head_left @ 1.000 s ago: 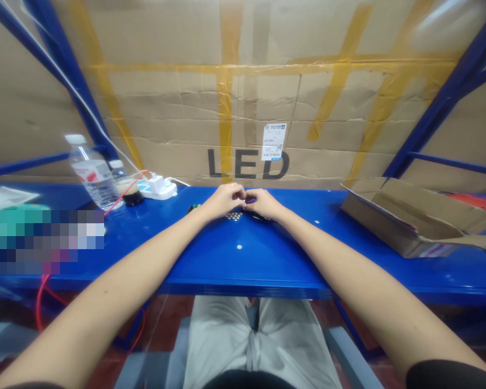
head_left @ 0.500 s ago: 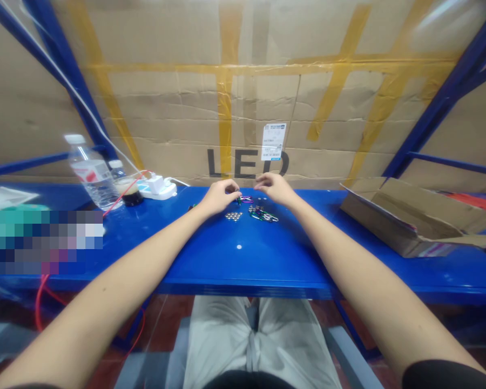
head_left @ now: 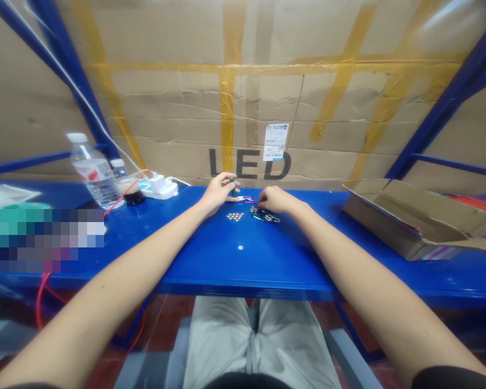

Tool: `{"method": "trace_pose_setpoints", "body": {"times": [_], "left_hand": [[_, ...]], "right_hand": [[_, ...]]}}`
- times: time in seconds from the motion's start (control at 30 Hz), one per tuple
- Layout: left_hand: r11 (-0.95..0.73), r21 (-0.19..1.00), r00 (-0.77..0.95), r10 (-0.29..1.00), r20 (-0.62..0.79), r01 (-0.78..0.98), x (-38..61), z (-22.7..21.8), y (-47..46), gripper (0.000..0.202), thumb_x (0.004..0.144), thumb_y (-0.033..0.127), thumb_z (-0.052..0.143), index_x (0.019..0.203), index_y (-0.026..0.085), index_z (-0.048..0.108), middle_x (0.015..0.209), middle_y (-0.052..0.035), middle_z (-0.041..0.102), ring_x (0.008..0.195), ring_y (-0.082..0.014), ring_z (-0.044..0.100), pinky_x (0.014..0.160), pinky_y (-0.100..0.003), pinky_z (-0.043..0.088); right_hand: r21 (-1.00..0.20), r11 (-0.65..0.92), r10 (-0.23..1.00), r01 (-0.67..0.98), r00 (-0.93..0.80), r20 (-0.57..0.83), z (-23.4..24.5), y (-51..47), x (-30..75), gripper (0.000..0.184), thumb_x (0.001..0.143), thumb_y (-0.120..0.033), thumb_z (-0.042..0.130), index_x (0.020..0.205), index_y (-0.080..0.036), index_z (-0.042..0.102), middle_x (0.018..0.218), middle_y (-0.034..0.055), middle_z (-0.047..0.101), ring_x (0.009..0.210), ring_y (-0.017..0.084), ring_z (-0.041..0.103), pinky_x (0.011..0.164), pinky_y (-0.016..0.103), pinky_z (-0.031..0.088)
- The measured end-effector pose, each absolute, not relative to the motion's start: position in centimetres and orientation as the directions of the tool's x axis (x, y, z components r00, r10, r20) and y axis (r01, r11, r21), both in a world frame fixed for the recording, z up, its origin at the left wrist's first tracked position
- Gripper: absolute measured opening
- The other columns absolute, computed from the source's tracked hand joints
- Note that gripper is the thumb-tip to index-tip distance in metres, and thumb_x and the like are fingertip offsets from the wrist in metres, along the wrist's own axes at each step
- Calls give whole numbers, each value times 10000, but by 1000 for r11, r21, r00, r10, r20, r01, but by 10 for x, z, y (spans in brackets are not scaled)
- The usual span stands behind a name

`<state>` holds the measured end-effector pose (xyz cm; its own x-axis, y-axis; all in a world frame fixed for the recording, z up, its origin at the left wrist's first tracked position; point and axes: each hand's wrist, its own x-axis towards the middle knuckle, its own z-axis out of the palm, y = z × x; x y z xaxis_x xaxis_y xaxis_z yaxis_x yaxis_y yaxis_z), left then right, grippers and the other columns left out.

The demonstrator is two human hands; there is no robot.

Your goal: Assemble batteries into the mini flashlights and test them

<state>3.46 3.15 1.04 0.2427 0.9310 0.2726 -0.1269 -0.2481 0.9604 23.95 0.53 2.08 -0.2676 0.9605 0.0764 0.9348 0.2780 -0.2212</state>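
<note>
Both arms reach far across the blue table (head_left: 243,265). My left hand (head_left: 217,193) has its fingers curled round a small green item (head_left: 233,189) held upright near the table's back edge. A small purple and silver piece (head_left: 246,199) lies just right of it. My right hand (head_left: 276,200) is closed in a pinch, its fingertips touching a pile of small coloured clips (head_left: 265,216). A cluster of small silver round pieces (head_left: 235,216) lies on the table between and in front of the hands.
A plastic water bottle (head_left: 92,172), a dark jar (head_left: 129,189) and a white power strip (head_left: 159,187) with a red wire stand at the left. An open cardboard box (head_left: 413,219) lies at the right. A taped cardboard wall marked LED closes the back.
The hands were together a second ago, then parted. My left hand now holds a green item upright; my right hand has come down from the back onto the pile of clips.
</note>
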Motion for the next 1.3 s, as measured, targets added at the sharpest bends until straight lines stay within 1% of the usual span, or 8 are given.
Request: {"method": "trace_pose_setpoints", "body": {"times": [0.2,0.43,0.53,0.6,0.7,0.93,1.1,1.3], "left_hand": [[-206,971,246,942,230,-120,37,8,32,92,920,79,581,998,107,621,931,-97,691,840,-162,673,695,-335,629],[-211,972,284,930,233,-107,35,3,37,81,934,120,606,1005,116,646,853,-70,682,772,-131,672,712,-298,598],[-219,969,287,926,244,-117,35,2,37,89,936,139,612,1016,119,646,831,-67,689,757,-131,676,729,-311,595],[-246,964,291,920,264,-98,35,2,37,111,916,132,631,1023,118,654,816,-61,694,738,-131,675,723,-311,590],[-327,945,322,893,315,-19,34,0,37,162,863,139,686,1024,121,677,785,-45,695,688,-128,656,677,-300,570],[-492,851,446,813,375,182,33,-1,35,236,815,284,744,1022,177,711,701,-2,641,579,-115,551,523,-250,424],[-555,810,464,778,423,191,32,2,31,198,817,265,726,994,180,705,714,8,642,636,-117,550,632,-266,441],[-622,746,469,746,473,237,33,3,33,158,840,275,690,958,170,677,847,-23,691,799,-157,610,770,-296,468]], "right_hand": [[-219,278,960,935,-266,85,21,1,237,152,851,-201,646,832,-158,790,839,96,769,723,190,662,631,268,435],[-347,360,932,866,-314,183,13,9,243,130,756,-102,690,686,-190,755,744,66,756,664,194,644,666,297,476],[-557,356,931,750,-237,277,18,11,246,113,797,-135,661,725,-169,741,744,66,748,692,177,649,700,294,503],[-740,355,934,571,-181,309,23,10,246,101,824,-172,647,761,-156,724,750,65,740,688,162,650,701,291,523],[-872,357,933,336,-182,312,27,8,245,82,823,-199,665,765,-152,698,723,55,721,657,144,644,677,286,536],[-866,398,915,304,-196,352,24,5,233,84,823,-200,675,757,-150,687,684,35,700,619,127,619,657,277,536],[-845,429,902,320,-202,382,23,4,229,122,816,-275,706,773,-167,669,686,35,692,633,145,627,649,291,541],[-751,485,874,448,-202,443,18,3,225,66,819,-238,652,803,-175,662,718,27,690,658,160,633,676,311,528]]}}
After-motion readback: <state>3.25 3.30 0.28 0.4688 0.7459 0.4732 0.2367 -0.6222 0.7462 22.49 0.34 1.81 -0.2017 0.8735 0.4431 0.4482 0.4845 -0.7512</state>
